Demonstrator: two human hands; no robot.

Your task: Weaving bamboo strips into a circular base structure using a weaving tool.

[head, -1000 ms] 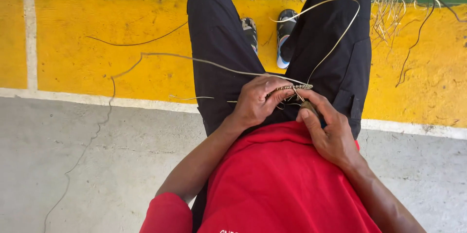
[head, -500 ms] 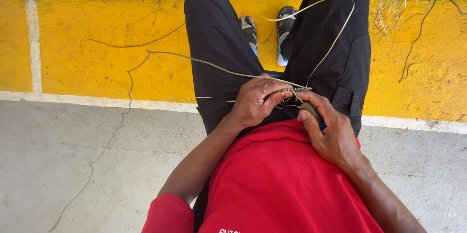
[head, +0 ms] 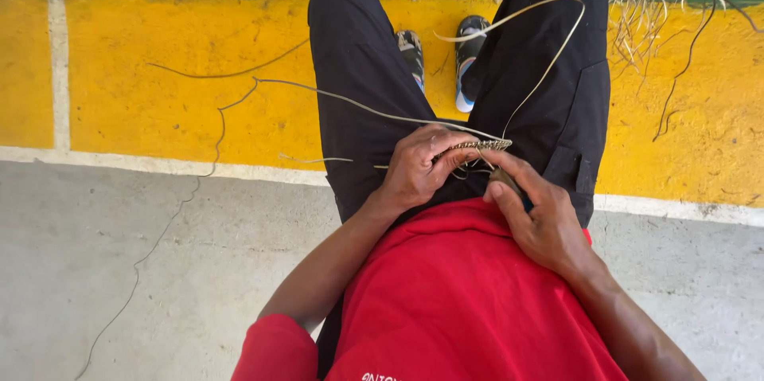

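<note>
Braid [head: 477,145] sits over the lap, pinched in the left hand [head: 418,168]; right hand [head: 537,210] curls narrow beside it, touching loose strands. One long strand [head: 334,94] trails left across open yellow floor [head: 143,86].

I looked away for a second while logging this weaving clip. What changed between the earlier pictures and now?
Little. The long loose strand trailing left over the floor bent into a sharper kink. The left hand keeps pinching the small woven strip, the right hand stays beside it on the lap, and the looped strand over the right leg holds its shape.
</note>
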